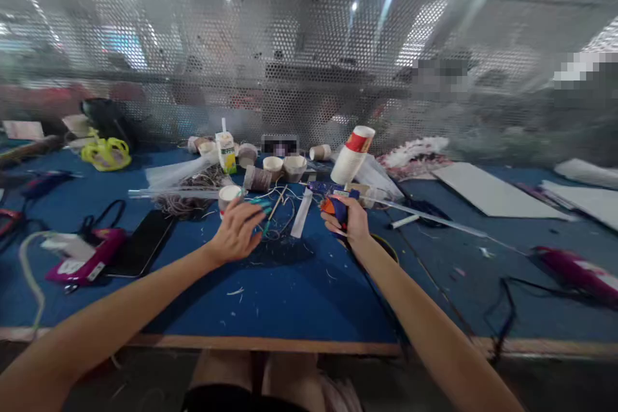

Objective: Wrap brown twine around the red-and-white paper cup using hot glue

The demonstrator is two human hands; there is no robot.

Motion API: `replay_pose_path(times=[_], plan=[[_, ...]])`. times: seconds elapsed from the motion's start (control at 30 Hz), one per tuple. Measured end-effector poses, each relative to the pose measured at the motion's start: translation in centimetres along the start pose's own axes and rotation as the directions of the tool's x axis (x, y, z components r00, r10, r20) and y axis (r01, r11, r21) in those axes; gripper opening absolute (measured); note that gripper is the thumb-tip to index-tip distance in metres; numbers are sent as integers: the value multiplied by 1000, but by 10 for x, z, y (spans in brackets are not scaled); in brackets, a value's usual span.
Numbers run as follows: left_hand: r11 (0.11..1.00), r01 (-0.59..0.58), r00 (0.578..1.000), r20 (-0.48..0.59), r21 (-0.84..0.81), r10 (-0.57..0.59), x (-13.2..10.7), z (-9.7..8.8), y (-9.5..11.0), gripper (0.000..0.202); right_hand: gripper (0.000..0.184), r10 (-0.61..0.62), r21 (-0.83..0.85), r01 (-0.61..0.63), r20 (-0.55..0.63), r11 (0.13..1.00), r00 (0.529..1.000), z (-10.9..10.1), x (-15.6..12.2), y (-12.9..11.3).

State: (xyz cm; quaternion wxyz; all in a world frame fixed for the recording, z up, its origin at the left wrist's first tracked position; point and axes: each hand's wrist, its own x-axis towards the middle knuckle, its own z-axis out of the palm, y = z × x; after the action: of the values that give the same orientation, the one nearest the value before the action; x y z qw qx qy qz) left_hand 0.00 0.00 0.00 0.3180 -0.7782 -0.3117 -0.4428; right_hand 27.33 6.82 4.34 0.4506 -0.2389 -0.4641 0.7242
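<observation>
A tangled bundle of fibrous twine [186,204] lay left of centre on the blue felt-like table [290,296]. The left hand [236,235] reached beside it, fingers stretched forward and close together next to a small round paper cup [229,195]; no grip could be confirmed. At centre right, the right hand [355,222] was clamped around an orange-and-blue plastic glue gun [338,208].

Hazard, as judged: the nozzle pointed towards bare fingers and twine, so a slip could cause burns or stray glue.

Further right stood a tilted stack of tapered paper cups [352,154] and a flat, smooth white board [497,196].
</observation>
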Motion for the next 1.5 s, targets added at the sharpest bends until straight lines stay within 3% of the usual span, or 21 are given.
replay_pose_path(times=[0.07,0.13,0.2,0.3,0.4,0.47,0.5,0.53,0.6,0.63,0.7,0.87,1.0,1.13,1.27,1.4,1.5], plan=[[976,216,974,-74,10,-215,-5,2,-1,62,25,10,-2,-11,-22,1000,1000,2,2,7],[896,443,889,-114,-20,-443,-10,5,-4,72,20,17,-11,-18,-39,1000,999,5,2,12],[768,638,762,-95,-61,-641,-13,11,-10,77,17,19,-27,-20,-48,999,999,9,1,14],[548,819,556,5,-169,-831,-13,21,-22,91,16,19,-54,-22,-49,998,999,14,0,15],[279,922,337,203,-268,-919,-8,22,-30,83,16,24,-67,-27,-44,997,999,16,0,15],[156,939,230,225,-305,-947,-3,19,-31,68,16,32,-67,-35,-40,997,999,16,0,16],[137,927,216,199,-348,-956,0,18,-30,63,16,37,-66,-40,-37,997,999,17,0,16],[139,901,234,191,-410,-953,2,16,-28,61,16,44,-65,-46,-35,997,998,17,0,16],[124,814,309,243,-568,-920,5,15,-22,60,16,57,-67,-59,-32,996,998,18,0,17],[65,760,334,303,-646,-892,6,15,-18,60,17,62,-67,-64,-32,996,998,19,-1,17],[-129,673,338,459,-728,-822,6,15,-12,57,17,69,-66,-71,-35,995,997,20,-1,17],[-541,549,213,732,-637,-647,6,12,-7,47,17,90,-38,-91,-24,995,996,24,-4,17],[-737,505,163,888,-450,-430,12,7,-10,43,25,101,73,-102,28,992,995,30,-5,20],[-726,551,108,898,-411,-427,18,3,-7,52,25,129,64,-140,148,988,981,31,-3,32],[-717,537,123,882,-444,-455,24,5,-1,67,27,194,-2,-200,251,980,948,25,4,44],[-707,536,72,859,-462,-507,29,14,5,65,26,203,17,-216,271,976,941,21,11,49],[-663,558,106,835,-499,-539,30,21,8,64,26,203,37,-220,261,975,944,21,13,48]])
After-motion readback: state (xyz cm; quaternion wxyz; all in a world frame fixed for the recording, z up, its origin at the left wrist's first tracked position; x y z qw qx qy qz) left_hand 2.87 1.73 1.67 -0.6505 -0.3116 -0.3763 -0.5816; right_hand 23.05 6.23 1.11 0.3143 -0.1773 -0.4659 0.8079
